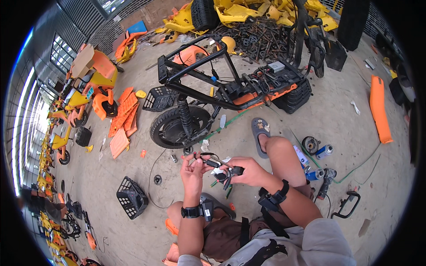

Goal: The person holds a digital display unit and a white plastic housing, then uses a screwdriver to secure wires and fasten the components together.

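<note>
My left hand (193,173) is closed with its fingertips on a thin black cable end that has a small red part. Between my hands runs a black wiring harness (213,163) with several connectors. My right hand (249,172) grips the bundled part of it, with a black block at the fingers. Both hands are held above the floor in front of my lap. Beyond them stands a stripped scooter frame (195,73) with a black rear wheel (171,128) and bare wiring on its deck.
To the right lie spray cans (324,151), a power tool (327,177) and an orange panel (380,108). On the left are a black basket (132,197), orange panels (123,115) and yellow scooters (91,84). A heap of dark metal parts (255,40) lies behind the frame.
</note>
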A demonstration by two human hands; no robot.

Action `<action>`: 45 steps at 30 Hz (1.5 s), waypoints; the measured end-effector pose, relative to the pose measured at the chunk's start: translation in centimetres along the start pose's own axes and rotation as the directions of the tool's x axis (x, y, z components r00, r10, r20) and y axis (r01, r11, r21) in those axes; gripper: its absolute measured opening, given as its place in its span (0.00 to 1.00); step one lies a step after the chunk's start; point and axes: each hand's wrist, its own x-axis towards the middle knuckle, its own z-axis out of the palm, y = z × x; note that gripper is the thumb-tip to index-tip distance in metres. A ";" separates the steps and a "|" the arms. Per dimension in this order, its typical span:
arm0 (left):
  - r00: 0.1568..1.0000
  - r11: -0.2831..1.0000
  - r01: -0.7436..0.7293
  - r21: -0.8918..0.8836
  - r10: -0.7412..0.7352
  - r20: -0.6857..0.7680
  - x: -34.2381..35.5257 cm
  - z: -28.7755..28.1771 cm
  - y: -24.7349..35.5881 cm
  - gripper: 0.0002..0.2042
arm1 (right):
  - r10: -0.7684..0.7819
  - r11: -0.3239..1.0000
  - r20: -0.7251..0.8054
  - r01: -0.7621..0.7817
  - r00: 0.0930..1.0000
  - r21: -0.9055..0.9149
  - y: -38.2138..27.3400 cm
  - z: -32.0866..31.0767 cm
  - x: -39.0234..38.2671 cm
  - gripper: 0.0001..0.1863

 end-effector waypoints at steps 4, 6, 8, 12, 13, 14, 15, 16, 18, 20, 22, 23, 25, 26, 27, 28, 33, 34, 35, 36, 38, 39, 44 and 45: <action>0.999 0.999 -0.014 0.036 0.013 0.039 0.2 -0.3 -0.3 0.11 | -0.038 0.999 -0.045 0.037 0.998 -0.021 0.6 0.7 -0.3 0.15; 1.000 1.000 0.023 0.016 -0.023 0.019 0.2 -0.2 -0.4 0.11 | -0.040 0.998 -0.077 0.036 0.996 -0.046 0.8 1.1 -0.5 0.13; 1.000 0.995 0.012 0.104 -0.013 0.008 -0.1 0.2 -0.1 0.11 | 0.048 0.986 -0.199 -0.014 0.979 0.169 0.6 1.4 -0.4 0.08; 0.998 0.900 -0.060 0.432 0.048 0.039 -0.4 0.1 -0.1 0.10 | 0.336 0.855 -0.200 -0.209 0.920 0.475 0.2 0.7 -0.1 0.07; 0.998 0.901 -0.058 0.431 0.045 0.041 -0.4 0.1 -0.1 0.10 | 0.338 0.855 -0.202 -0.210 0.919 0.474 0.1 0.6 -0.1 0.07; 0.979 0.788 -0.202 0.582 0.168 0.112 -0.5 0.6 0.2 0.08 | 0.380 0.797 -0.182 -0.221 0.907 0.561 0.1 0.3 -0.1 0.09; 0.940 0.631 -0.335 0.700 0.272 0.204 -0.5 1.2 0.6 0.07 | 0.419 0.731 -0.158 -0.229 0.894 0.643 0.1 0.0 -0.1 0.11; 0.933 0.582 -0.353 0.733 0.283 0.225 -0.9 1.9 1.0 0.08 | 0.425 0.713 -0.149 -0.229 0.893 0.662 0.3 -0.1 -0.1 0.13; 0.927 0.595 -0.373 0.712 0.276 0.255 -1.3 2.5 0.9 0.09 | 0.442 0.682 -0.144 -0.227 0.886 0.695 0.1 -0.2 0.0 0.12; 0.919 0.603 -0.393 0.694 0.258 0.296 -1.5 2.6 0.6 0.09 | 0.463 0.643 -0.135 -0.227 0.876 0.731 -0.1 -0.3 0.1 0.12; 0.929 0.632 -0.369 0.681 0.227 0.292 -1.6 2.8 0.2 0.09 | 0.474 0.634 -0.119 -0.245 0.872 0.734 0.0 -0.6 0.0 0.12; 0.936 0.658 -0.348 0.668 0.201 0.289 -1.7 2.9 0.1 0.08 | 0.480 0.627 -0.103 -0.259 0.871 0.735 0.1 -0.7 -0.1 0.11; 0.941 0.665 -0.326 0.672 0.161 0.297 -1.9 2.7 0.0 0.08 | 0.500 0.618 -0.101 -0.272 0.860 0.738 -0.2 -0.7 -0.1 0.11; 0.943 0.671 -0.309 0.674 0.127 0.306 -1.9 2.8 -0.1 0.08 | 0.489 0.601 -0.071 -0.276 0.869 0.750 -0.2 -0.8 -0.2 0.11; 0.943 0.675 -0.308 0.670 0.122 0.310 -2.0 3.0 -0.1 0.08 | 0.477 0.583 -0.041 -0.281 0.878 0.762 -0.2 -0.9 -0.2 0.11; 0.946 0.695 -0.288 0.659 0.098 0.310 -2.1 3.2 0.0 0.08 | 0.476 0.582 -0.042 -0.279 0.878 0.763 -0.1 -1.0 -0.2 0.11; 0.959 0.783 -0.200 0.589 0.032 0.283 -2.4 3.3 -0.1 0.07 | 0.490 0.530 0.033 -0.328 0.871 0.782 -0.3 -1.4 -0.2 0.10; 0.966 0.806 -0.155 0.571 0.004 0.257 -2.4 3.3 0.1 0.07 | 0.487 0.527 0.051 -0.340 0.872 0.779 -0.4 -1.4 -0.2 0.09; 0.972 0.827 -0.110 0.552 -0.026 0.232 -2.5 3.4 0.1 0.07 | 0.489 0.525 0.050 -0.339 0.871 0.780 -0.3 -1.4 -0.2 0.09; 0.972 0.827 -0.108 0.552 -0.028 0.233 -2.5 3.4 0.1 0.07 | 0.475 0.521 0.064 -0.339 0.878 0.783 -0.2 -1.3 -0.3 0.09; 0.966 0.827 -0.133 0.546 -0.014 0.257 -2.5 3.4 0.1 0.07 | 0.461 0.517 0.078 -0.340 0.884 0.786 -0.1 -1.3 -0.3 0.09; 0.966 0.828 -0.132 0.545 -0.015 0.257 -2.5 3.3 0.1 0.07 | 0.459 0.514 0.093 -0.349 0.884 0.784 -0.1 -1.3 -0.3 0.09; 0.967 0.881 -0.079 0.467 -0.046 0.251 -2.7 3.0 -0.1 0.06 | 0.451 0.529 0.124 -0.377 0.884 0.760 0.2 -1.3 -0.4 0.09; 0.966 0.881 -0.078 0.467 -0.048 0.253 -2.7 3.0 0.0 0.06 | 0.450 0.515 0.119 -0.366 0.885 0.775 0.2 -1.1 -0.4 0.09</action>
